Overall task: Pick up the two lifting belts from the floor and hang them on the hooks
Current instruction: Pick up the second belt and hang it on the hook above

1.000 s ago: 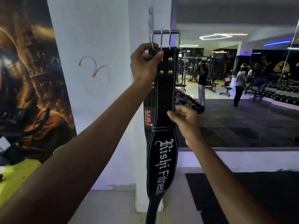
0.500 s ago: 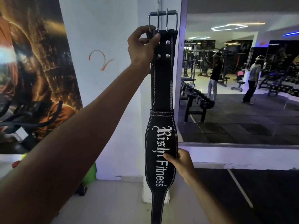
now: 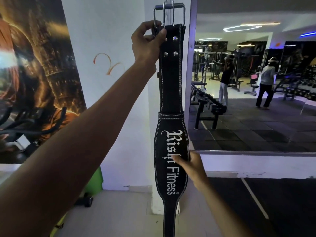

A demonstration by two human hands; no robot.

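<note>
Your left hand (image 3: 147, 42) is closed around the top of the black lifting belt (image 3: 171, 86), just under its steel buckle (image 3: 169, 13), holding it upright against the corner of the white pillar (image 3: 150, 100). Your right hand (image 3: 192, 168) pinches the belt's wide lettered part (thumb over the white print). The tail hangs down toward the floor (image 3: 119, 216); I cannot make out a hook.

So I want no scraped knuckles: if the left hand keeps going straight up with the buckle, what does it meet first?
Probably the metal wall strip just above the left hand, behind the buckle. No hook shows, and depth is unclear.
</note>
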